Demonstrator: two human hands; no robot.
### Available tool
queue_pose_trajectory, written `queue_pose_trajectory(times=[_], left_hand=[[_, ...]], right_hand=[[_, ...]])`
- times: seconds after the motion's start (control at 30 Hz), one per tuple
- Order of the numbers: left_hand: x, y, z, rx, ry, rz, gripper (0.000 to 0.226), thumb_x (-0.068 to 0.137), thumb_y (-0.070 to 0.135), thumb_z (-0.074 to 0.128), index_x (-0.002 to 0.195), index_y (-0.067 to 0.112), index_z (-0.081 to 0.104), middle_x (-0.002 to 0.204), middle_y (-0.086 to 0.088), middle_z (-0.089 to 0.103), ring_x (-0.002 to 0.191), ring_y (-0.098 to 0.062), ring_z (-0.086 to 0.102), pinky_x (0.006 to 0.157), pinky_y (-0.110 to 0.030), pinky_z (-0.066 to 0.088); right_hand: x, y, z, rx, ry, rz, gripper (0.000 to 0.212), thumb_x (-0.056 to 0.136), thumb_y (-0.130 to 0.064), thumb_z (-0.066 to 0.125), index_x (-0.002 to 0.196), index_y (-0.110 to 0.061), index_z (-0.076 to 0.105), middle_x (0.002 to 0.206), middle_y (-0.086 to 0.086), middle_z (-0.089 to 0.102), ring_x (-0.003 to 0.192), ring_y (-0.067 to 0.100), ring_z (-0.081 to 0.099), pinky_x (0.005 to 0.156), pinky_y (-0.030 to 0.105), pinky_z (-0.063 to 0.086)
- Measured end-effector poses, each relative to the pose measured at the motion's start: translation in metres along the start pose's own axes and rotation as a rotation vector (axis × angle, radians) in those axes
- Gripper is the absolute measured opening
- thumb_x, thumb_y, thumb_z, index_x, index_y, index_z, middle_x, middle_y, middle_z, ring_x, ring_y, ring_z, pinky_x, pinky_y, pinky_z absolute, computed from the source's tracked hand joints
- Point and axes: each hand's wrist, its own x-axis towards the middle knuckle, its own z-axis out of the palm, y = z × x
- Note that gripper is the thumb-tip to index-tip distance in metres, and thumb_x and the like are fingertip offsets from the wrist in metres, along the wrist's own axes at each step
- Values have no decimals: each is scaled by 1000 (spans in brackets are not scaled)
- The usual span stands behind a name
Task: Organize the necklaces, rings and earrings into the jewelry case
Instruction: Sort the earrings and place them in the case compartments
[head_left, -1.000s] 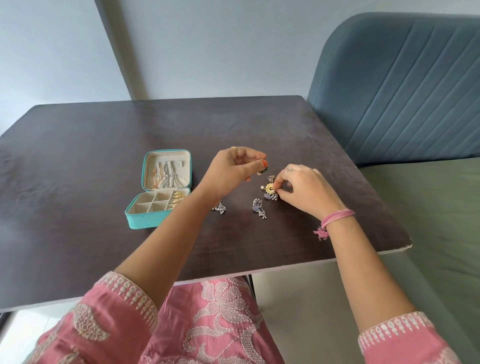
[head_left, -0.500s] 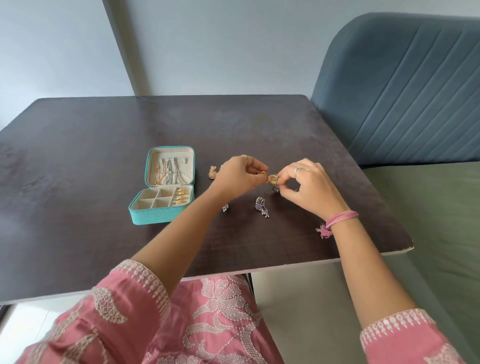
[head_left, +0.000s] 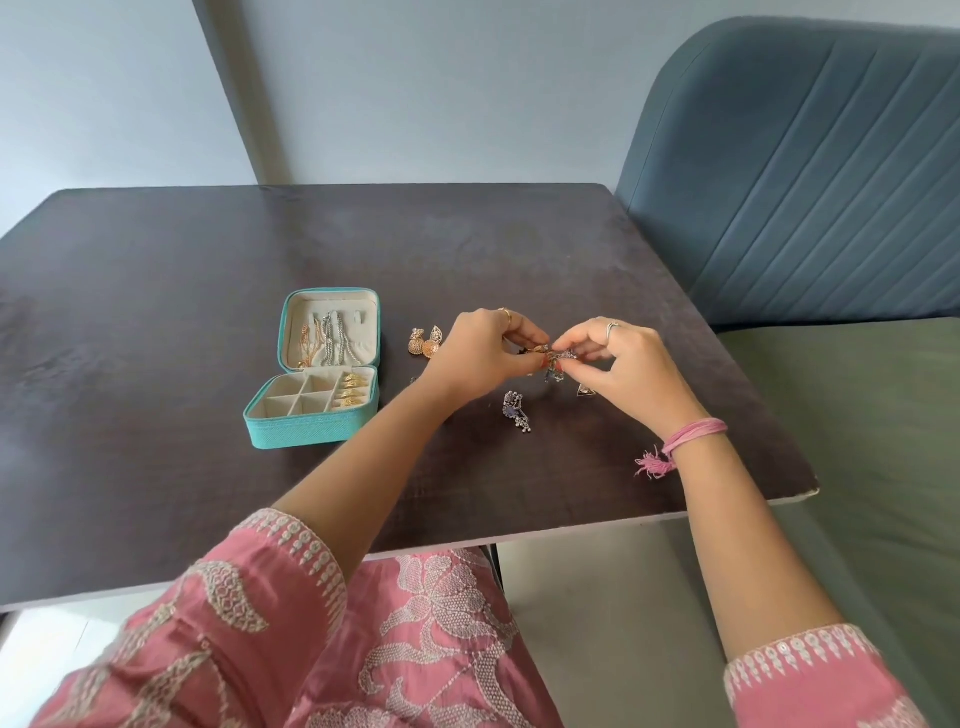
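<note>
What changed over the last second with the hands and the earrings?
The right hand lifted a small earring off the table and met the left hand; both now pinch it. The jewelry case and silver earring stayed put.

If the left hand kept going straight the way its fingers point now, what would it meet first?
The left hand points right, toward the right hand. It would meet the small earring pinched between both hands, then the right hand's fingertips almost at once. Depth is unclear, but they appear to be touching already.
</note>
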Motion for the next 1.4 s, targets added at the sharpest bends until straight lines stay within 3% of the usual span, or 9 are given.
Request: queue_pose_trajectory(times=[0.23, 0.43, 0.63, 0.8, 0.97, 1.1, 1.27, 1.4], left_hand=[[0, -7, 5, 97, 90, 40, 19, 83, 21, 71, 100, 13, 72, 95, 3, 72, 62, 29, 46, 64, 5, 31], [0, -11, 6, 104, 158, -14, 18, 82, 19, 70, 100, 15, 72, 95, 4, 73, 56, 21, 48, 64, 6, 31], [-3, -12, 1, 140, 172, -39, 19, 82, 22, 70, 99, 17, 72, 94, 8, 72, 56, 15, 46, 62, 6, 30], [-6, -11, -1, 157, 84, -3, 19, 82, 21, 71, 100, 14, 72, 95, 3, 72, 56, 16, 46, 63, 5, 31], [-9, -11, 4, 137, 64, 24, 16, 82, 19, 71, 98, 14, 72, 94, 2, 73, 54, 20, 47, 60, 4, 32], [-10, -9, 6, 130, 63, 25, 16, 83, 21, 69, 97, 17, 72, 95, 3, 73, 54, 18, 48, 61, 3, 34], [-11, -6, 5, 83, 95, 34, 17, 82, 18, 72, 98, 12, 72, 93, 3, 72, 59, 26, 48, 62, 4, 32], [-12, -6, 3, 67, 118, 34, 17, 82, 19, 72, 98, 13, 72, 93, 2, 73, 59, 25, 48, 63, 2, 33]], right_hand=[[-2, -2, -2, 42, -31, 64, 12, 78, -9, 76, 85, -19, 73, 82, -12, 65, 82, 2, 64, 75, 7, 49], [-6, -2, 1, 4, -168, 114, 13, 79, -11, 75, 83, -23, 72, 78, -16, 63, 75, -9, 61, 69, 3, 44], [-4, -1, 2, -59, -217, 108, 16, 79, -13, 73, 81, -30, 71, 82, -3, 70, 73, 9, 65, 67, 9, 48], [-5, -10, -2, 24, -89, 140, 11, 82, -14, 71, 87, -24, 73, 72, -16, 63, 64, -4, 59, 63, 5, 44], [-1, -15, 0, 138, -39, 188, 11, 85, -20, 69, 91, -27, 73, 79, -14, 68, 71, 0, 63, 65, 17, 51], [-2, -20, 2, 148, -64, 172, 13, 86, -16, 67, 92, -27, 72, 80, -19, 66, 72, -3, 60, 64, 6, 43], [-6, -15, 3, 56, -106, 225, 16, 85, -13, 65, 95, -23, 72, 80, -18, 63, 69, 3, 59, 65, 3, 41], [-8, -14, 2, 19, -150, 239, 16, 85, -15, 65, 97, -22, 72, 83, -13, 65, 73, 4, 60, 66, 1, 41]])
